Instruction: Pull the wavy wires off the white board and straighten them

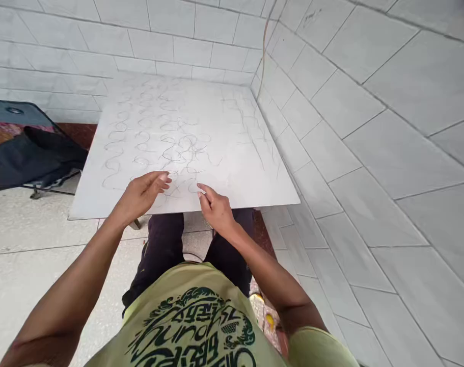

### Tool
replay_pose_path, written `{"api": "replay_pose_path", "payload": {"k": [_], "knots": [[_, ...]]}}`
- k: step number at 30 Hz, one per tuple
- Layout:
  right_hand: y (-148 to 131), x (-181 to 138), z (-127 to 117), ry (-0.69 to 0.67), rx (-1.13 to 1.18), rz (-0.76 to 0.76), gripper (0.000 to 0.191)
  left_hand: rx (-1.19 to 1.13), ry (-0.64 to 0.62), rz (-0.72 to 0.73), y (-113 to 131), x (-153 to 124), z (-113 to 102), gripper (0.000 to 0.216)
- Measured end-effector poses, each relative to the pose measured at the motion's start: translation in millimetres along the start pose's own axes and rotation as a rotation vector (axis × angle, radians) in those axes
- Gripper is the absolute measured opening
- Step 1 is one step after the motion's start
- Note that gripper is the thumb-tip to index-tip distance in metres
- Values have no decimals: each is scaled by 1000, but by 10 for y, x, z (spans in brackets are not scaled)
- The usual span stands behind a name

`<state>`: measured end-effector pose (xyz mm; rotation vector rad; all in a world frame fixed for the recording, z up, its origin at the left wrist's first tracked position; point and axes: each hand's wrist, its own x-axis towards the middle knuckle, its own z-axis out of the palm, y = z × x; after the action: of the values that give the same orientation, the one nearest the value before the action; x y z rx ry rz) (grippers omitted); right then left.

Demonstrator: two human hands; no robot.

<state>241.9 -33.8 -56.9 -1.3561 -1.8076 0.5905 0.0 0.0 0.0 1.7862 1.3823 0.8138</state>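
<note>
A large white board lies flat in front of me, with many thin, dark, curved strands or lines on its left and middle parts. Straighter thin marks run along its right side. Over the near edge, my left hand is bent inward with thumb and fingers together in a pinch. Facing it a short gap away, my right hand has thumb and forefinger drawn close together. Whatever the fingertips hold is too thin to make out.
White tiled walls meet behind the board, and the right wall runs close along its side. A cable hangs in the corner. At left stands a folding chair with dark cloth on it. My legs are under the near edge.
</note>
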Motion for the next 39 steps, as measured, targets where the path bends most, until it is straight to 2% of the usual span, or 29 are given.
{"api": "replay_pose_path", "payload": {"k": [4,9,14,18,22,25,29,34,39], "knots": [[10,-1,20,-4,147,96,44,256,-47,178,-62,-29,87,63],[-4,12,36,-10,332,178,40,486,-92,290,-167,-50,127,51],[-9,15,-12,-23,375,184,39,459,-149,405,-204,-52,67,51],[15,13,-25,-39,392,183,39,344,-178,322,-104,-69,0,55],[50,17,-9,-19,331,152,40,224,-146,196,66,-87,-56,72],[45,10,-4,-29,232,89,39,223,-118,164,177,-71,-44,71],[9,-17,19,-54,127,1,40,348,-103,270,195,-10,69,57],[1,-55,43,-105,68,-42,40,474,-92,402,6,46,200,47],[-45,-102,-36,-264,14,-83,41,612,-35,504,-153,57,193,41]]}}
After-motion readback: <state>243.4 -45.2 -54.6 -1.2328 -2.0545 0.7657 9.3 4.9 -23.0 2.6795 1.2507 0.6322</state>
